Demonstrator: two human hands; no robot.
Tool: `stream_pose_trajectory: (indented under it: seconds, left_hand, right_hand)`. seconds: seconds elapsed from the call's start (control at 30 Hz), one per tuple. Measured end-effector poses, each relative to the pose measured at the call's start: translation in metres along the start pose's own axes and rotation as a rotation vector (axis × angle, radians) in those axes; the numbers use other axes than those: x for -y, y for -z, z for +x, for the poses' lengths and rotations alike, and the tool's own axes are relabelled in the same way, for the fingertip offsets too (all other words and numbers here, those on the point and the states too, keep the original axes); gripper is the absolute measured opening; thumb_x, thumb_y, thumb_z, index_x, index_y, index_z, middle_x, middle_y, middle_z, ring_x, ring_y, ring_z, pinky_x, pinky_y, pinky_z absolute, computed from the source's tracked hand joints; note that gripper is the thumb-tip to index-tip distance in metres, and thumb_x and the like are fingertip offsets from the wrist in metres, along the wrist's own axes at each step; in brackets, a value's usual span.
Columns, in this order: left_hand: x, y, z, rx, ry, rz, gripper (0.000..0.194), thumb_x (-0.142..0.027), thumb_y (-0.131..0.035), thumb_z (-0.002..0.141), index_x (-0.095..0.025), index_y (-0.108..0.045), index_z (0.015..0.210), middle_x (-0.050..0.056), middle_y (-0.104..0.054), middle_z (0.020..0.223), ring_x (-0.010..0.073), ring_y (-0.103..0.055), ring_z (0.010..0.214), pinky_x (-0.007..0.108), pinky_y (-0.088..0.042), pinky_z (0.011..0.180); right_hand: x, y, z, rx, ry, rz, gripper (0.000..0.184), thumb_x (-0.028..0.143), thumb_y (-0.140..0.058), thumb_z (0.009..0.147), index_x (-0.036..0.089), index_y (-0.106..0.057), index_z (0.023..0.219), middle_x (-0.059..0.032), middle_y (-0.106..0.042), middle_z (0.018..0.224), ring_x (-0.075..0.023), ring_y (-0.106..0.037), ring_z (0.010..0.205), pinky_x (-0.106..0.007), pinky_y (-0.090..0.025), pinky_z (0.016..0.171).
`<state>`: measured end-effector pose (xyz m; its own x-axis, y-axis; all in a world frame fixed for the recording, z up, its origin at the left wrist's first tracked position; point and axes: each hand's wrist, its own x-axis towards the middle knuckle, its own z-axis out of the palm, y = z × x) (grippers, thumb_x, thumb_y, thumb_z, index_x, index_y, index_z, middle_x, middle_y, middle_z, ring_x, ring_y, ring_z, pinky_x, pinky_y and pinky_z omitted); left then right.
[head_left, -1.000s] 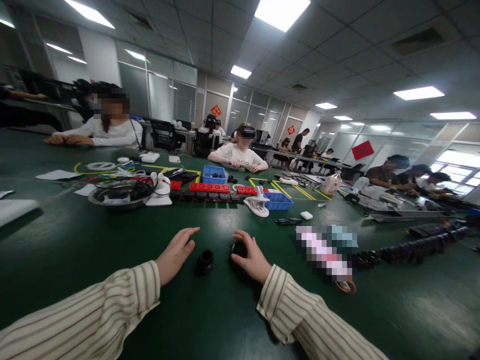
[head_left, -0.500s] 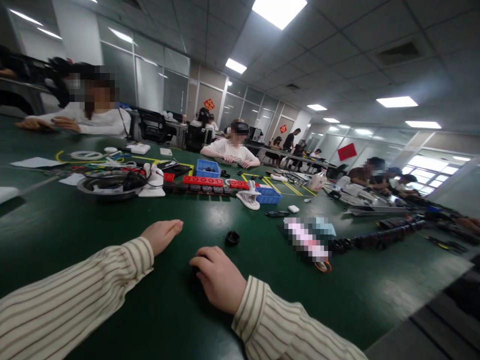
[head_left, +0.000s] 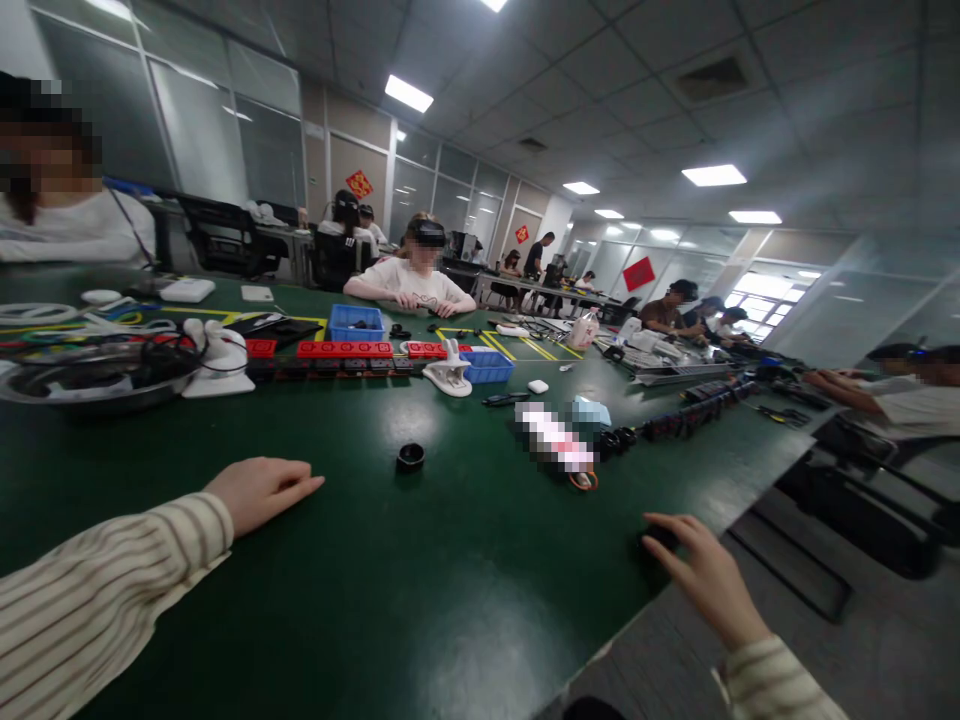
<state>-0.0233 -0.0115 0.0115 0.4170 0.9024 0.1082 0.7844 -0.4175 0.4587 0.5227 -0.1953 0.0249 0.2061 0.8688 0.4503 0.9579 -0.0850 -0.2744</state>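
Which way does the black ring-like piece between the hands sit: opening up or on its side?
Opening up: the black ring-like piece rests on the green table, its round opening facing upward. Its inside is too dark to read.

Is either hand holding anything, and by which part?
The right hand has a small dark object between thumb and fingers; exactly which part is gripped is hidden. Nothing shows in the left hand.

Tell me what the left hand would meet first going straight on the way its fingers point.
Probably the small black round piece on the green tabletop, though the left hand might pass just on its near side; depth is unclear.
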Motion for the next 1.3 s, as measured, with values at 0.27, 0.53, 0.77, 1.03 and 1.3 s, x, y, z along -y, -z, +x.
stream_pose_trajectory:
  seconds: [0.27,0.53,0.77,1.03,1.3]
  left_hand:
    - [-0.007,0.003,-0.002,0.048,-0.012,0.147,0.046,-0.057,-0.033,0.082,-0.022,-0.053,0.06,0.002,-0.058,0.059,0.0244,-0.058,0.06,0.032,-0.037,0.058]
    - [-0.003,0.002,0.0,0.081,-0.025,0.142,0.046,-0.056,-0.032,0.084,-0.021,-0.054,0.063,0.003,-0.06,0.061,0.024,-0.06,0.059,0.032,-0.04,0.057]
    - [-0.001,0.002,0.0,0.081,-0.026,0.149,0.044,-0.055,-0.034,0.084,-0.022,-0.055,0.063,0.002,-0.059,0.061,0.0224,-0.059,0.059,0.03,-0.038,0.056]
    - [-0.005,0.002,0.001,0.055,-0.017,0.143,0.047,-0.056,-0.032,0.083,-0.022,-0.057,0.064,0.003,-0.061,0.061,0.0239,-0.06,0.06,0.031,-0.038,0.056]
    - [-0.009,0.001,-0.004,-0.018,-0.023,0.187,0.045,-0.056,-0.037,0.082,-0.022,-0.051,0.055,-0.001,-0.056,0.054,0.021,-0.057,0.056,0.028,-0.039,0.056]
  right_hand:
    - [-0.039,-0.054,0.108,-0.146,-0.195,-0.051,0.028,0.03,-0.054,0.093,0.014,-0.053,0.116,-0.0079,-0.055,0.114,-0.0195,-0.059,0.097,-0.039,-0.051,0.082]
    - [-0.046,-0.074,0.106,-0.378,-0.279,0.027,0.029,0.03,-0.054,0.093,0.014,-0.053,0.117,-0.0079,-0.056,0.113,-0.0193,-0.059,0.095,-0.038,-0.051,0.081]
    - [-0.016,-0.049,0.095,-0.578,-0.222,0.034,0.029,0.032,-0.053,0.093,0.014,-0.052,0.116,-0.0078,-0.055,0.114,-0.0198,-0.058,0.097,-0.039,-0.049,0.082]
    - [0.161,-0.061,-0.009,-0.148,0.55,0.159,0.027,0.049,-0.047,0.083,0.026,-0.063,0.086,-0.0037,-0.061,0.091,-0.0216,-0.057,0.087,-0.037,-0.044,0.082]
    - [0.278,-0.093,0.029,0.157,0.555,0.117,0.084,0.058,-0.062,0.074,0.012,-0.035,0.139,-0.0185,-0.027,0.146,-0.04,-0.021,0.133,-0.061,-0.011,0.106]
